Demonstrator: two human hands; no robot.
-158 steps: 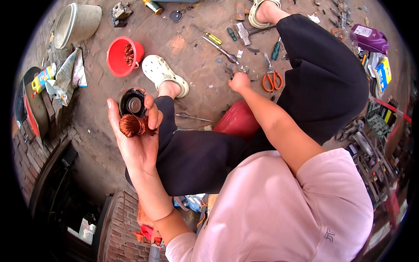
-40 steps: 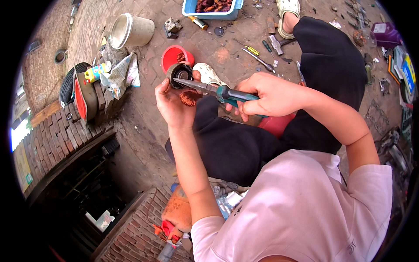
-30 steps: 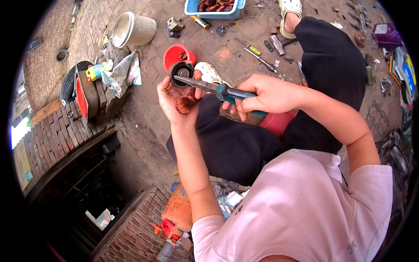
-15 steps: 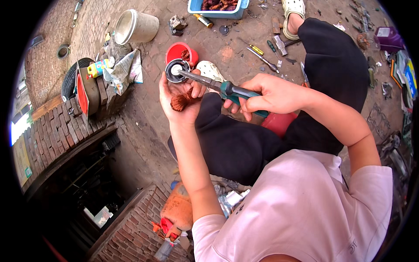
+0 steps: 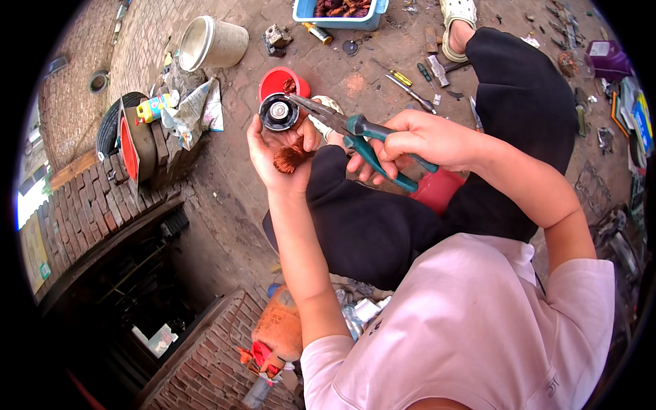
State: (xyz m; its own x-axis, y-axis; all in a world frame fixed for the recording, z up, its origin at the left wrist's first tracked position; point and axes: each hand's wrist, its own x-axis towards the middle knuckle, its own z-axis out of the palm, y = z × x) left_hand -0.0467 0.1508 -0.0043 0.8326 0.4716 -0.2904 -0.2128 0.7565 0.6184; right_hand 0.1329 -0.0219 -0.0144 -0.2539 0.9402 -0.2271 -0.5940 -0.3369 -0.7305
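Note:
My left hand (image 5: 268, 167) holds a round black motor part (image 5: 273, 122) with a shiny metal centre, its open face up. A bundle of copper wire (image 5: 290, 158) lies across the palm of the same hand, under the fingers. My right hand (image 5: 430, 140) grips long-nose pliers (image 5: 329, 116) with dark green handles, which are spread apart. The pliers' tips are at the right rim of the black part; whether they touch it I cannot tell. Just beyond my left hand stands a red bucket (image 5: 301, 87) with reddish-brown copper pieces in it.
A blue basin (image 5: 342, 22) with copper coils sits at the far side, a white bucket (image 5: 225, 42) at the far left. Screwdrivers (image 5: 410, 93) and a hammer (image 5: 438, 71) lie on the brick ground. To the left are a low brick wall (image 5: 102, 212) and an orange gas cylinder (image 5: 280, 328).
The pliers' tips have lifted off the black part's centre and shifted right to its rim. The handles have spread wider. The black part and copper bundle have turned slightly in my left hand.

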